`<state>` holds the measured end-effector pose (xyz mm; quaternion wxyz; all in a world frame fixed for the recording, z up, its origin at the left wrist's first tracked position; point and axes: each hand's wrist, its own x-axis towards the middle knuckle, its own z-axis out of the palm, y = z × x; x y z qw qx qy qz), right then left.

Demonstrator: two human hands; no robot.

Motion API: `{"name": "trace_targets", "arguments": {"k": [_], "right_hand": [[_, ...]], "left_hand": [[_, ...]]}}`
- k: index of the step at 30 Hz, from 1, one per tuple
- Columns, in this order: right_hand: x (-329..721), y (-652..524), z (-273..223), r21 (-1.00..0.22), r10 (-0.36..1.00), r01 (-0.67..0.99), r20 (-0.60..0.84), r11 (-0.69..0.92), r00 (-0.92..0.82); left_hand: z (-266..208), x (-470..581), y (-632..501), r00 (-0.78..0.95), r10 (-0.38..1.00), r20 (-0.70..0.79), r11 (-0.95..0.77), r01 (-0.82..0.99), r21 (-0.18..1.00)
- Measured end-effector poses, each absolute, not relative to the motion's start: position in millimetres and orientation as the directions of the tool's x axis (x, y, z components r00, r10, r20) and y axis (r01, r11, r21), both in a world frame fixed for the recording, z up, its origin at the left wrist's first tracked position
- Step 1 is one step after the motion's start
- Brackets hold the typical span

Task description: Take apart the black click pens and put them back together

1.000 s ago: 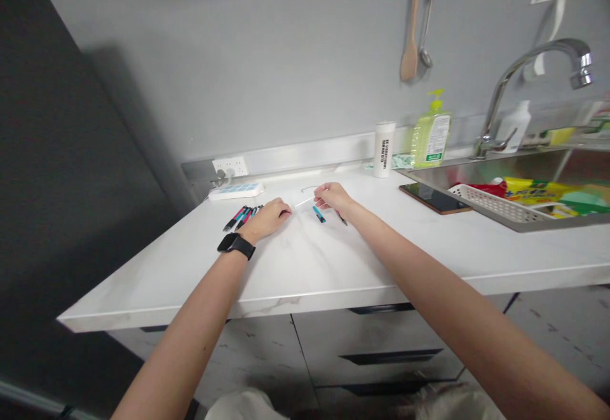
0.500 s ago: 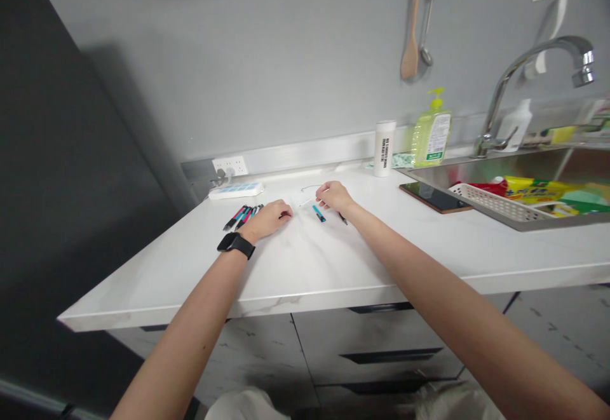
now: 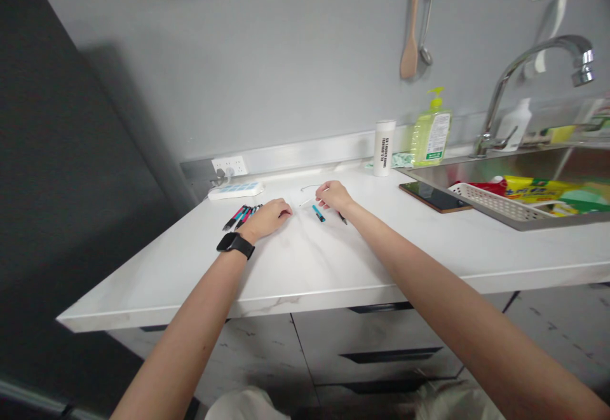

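Head view. Your R hand (image 3: 333, 196), just R of frame ctr, has thumb & fingertips nearly closed in a pinch on a thin white stick (image 3: 307, 201), which points lower L. Just below it on the counter (image 3: 305, 261) lies a short teal-&-black pen part (image 3: 318, 214); a dark pointed tip (image 3: 342, 218) shows under the R wrist. Your L hand (image 3: 271, 218), L of ctr, is half curled, palm down; can't tell if it grips anything. Next to it, farther L, lies a row of pens (image 3: 242, 216), teal, pink & black, partly hidden. Black watch (image 3: 236, 244) on L wrist; power strip (image 3: 236, 191) behind pens; phone (image 3: 434, 197) mid-R, by sink (image 3: 515, 222).
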<state>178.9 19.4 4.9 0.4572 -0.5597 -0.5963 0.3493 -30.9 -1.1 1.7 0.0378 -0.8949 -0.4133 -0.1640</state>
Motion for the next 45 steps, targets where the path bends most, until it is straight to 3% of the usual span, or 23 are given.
{"name": "trace_targets", "arguments": {"k": [6,20,45], "right_hand": [[178.5,19.5,5.4,-0.929,0.986,0.348,0.155,0.126,0.054],[178.1,16.7,7.3,-0.925,0.988,0.360,0.145,0.119,0.048],[178.1,20.1,5.8,-0.923,0.991,0.369,0.127,0.104,0.040]], "left_hand": [[2.6,-30.5,-0.9,0.563,0.738,0.371,-0.633,0.768,0.093],[3.1,-31.6,-0.3,0.596,0.718,0.360,-0.639,0.769,0.001],[2.7,-31.4,0.2,0.549,0.724,0.418,-0.600,0.800,-0.011]]}}
